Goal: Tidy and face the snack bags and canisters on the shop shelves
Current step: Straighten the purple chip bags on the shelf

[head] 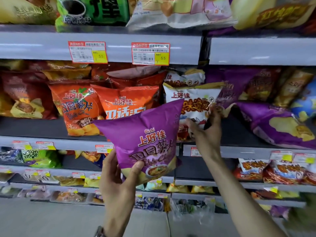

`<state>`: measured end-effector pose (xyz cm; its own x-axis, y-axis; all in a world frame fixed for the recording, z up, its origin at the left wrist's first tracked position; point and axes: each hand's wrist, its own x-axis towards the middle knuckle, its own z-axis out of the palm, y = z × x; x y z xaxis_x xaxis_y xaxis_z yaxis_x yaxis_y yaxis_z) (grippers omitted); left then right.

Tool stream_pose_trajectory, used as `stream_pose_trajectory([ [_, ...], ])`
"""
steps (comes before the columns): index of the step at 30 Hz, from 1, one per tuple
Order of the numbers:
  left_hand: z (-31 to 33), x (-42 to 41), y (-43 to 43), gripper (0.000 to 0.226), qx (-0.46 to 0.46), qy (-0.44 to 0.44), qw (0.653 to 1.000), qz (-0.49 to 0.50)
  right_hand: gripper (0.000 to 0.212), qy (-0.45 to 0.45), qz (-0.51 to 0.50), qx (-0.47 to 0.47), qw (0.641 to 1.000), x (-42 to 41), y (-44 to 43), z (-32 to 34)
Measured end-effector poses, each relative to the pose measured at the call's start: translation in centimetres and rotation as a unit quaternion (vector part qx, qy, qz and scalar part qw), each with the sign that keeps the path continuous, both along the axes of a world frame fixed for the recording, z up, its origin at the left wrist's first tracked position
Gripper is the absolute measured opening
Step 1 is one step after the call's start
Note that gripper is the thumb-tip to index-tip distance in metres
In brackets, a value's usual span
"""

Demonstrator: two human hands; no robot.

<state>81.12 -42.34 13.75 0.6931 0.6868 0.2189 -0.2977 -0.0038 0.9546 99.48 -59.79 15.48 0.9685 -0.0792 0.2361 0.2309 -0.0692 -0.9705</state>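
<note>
Two bags are in hand. Nearest, the left grip (118,175) holds the purple Oishi potato-chip bag (147,134) by its lower left corner, thumb across the front and fingers behind. It hangs tilted in the air, face outward, in front of and lower left of the white Oishi bag (193,103).

Beyond it, the right grip (208,130) is closed round the right edge of the white Oishi bag, thumb on its front. I cannot tell whether it also catches the corner of the flat purple bag (277,127), which lies just right of the white Oishi bag. Left of the white Oishi bag stand two orange Oishi bags (130,103).

The purple Oishi potato-chip bag looks air-puffed and light, its film slick and crinkly, its contents brittle. It is best taken by a seam or corner, never squeezed across the belly. Stood upright it will likely slump unless neighbours prop it.
</note>
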Motion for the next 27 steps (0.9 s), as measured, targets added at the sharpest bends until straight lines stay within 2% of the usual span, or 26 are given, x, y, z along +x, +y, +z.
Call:
stream_pose_trajectory([
  [3, 0.4, 0.1, -0.2, 0.063, 0.006, -0.003, 1.000, -0.013, 0.098, 0.038, 0.012, -0.031, 0.999, 0.3, 1.2, -0.1],
  [6, 1.0, 0.7, -1.0, 0.061, 0.010, -0.005, 0.999, -0.035, 0.098, 0.058, 0.032, -0.043, 0.997, 0.3, 0.7, 0.1],
  [8, 1.2, 1.3, -1.8, 0.062, 0.021, 0.001, 0.998, -0.051, 0.085, 0.041, 0.043, -0.033, 0.998, -0.2, -0.7, 0.0],
  [11, 1.5, 2.8, -3.6, 0.061, 0.024, 0.004, 0.997, -0.069, 0.048, 0.035, 0.024, 0.030, 0.999, -0.9, -4.3, -0.8],
  [15, 2.3, 5.5, -7.5, 0.058, 0.042, 0.001, 0.993, -0.108, 0.035, 0.051, 0.007, 0.075, 0.996, -2.0, -9.7, -1.7],
  [20, 3.6, 10.3, -13.9, 0.055, 0.051, -0.017, 0.988, -0.144, 0.040, 0.028, 0.002, 0.025, 0.999, -2.3, -14.7, -2.3],
  [23, 3.4, 14.3, -17.2, 0.055, 0.066, -0.016, 0.989, -0.133, 0.046, 0.043, -0.010, 0.029, 0.999, -0.9, -16.8, -2.5],
  [27, 2.6, 19.0, -19.2, 0.053, 0.104, -0.003, 0.988, -0.115, 0.046, 0.067, 0.007, -0.032, 0.997, 1.2, -17.9, -2.7],
])
